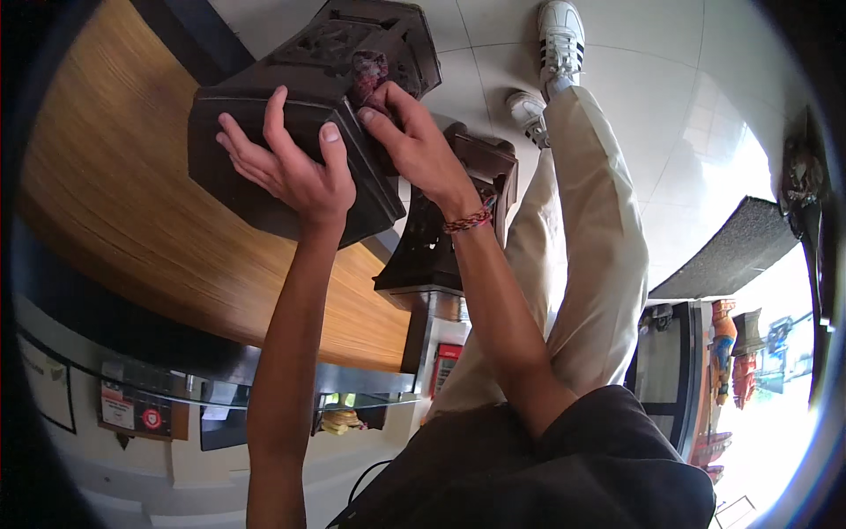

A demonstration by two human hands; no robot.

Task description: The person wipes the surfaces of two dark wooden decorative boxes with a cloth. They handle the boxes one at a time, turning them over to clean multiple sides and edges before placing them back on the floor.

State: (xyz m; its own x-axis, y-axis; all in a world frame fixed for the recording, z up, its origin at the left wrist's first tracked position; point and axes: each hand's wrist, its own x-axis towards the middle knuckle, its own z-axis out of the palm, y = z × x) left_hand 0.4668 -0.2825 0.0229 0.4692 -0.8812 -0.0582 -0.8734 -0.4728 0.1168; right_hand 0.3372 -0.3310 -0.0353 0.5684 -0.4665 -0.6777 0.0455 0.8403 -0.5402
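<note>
A dark brown carved wooden stand (225,165) with angular sides and openwork panels is tilted in front of me, beside a wood-grain counter. My left hand (291,159) lies over its broad smooth face, fingers spread and holding nothing; how firmly it presses cannot be told. Pinched between the thumb and fingers of my right hand (420,142) is a bunched reddish-purple cloth (370,69). The cloth meets the stand at the moulded edge near the carved panels. A braided bracelet (470,221) circles my right wrist.
Another dark carved wooden stand (429,244) is close by my right forearm. The curved counter (132,185) runs along the left, with a glass edge (225,403) beyond. My white shoes (562,40) are on pale floor tiles (628,119). A grey mat (733,248) is at the right.
</note>
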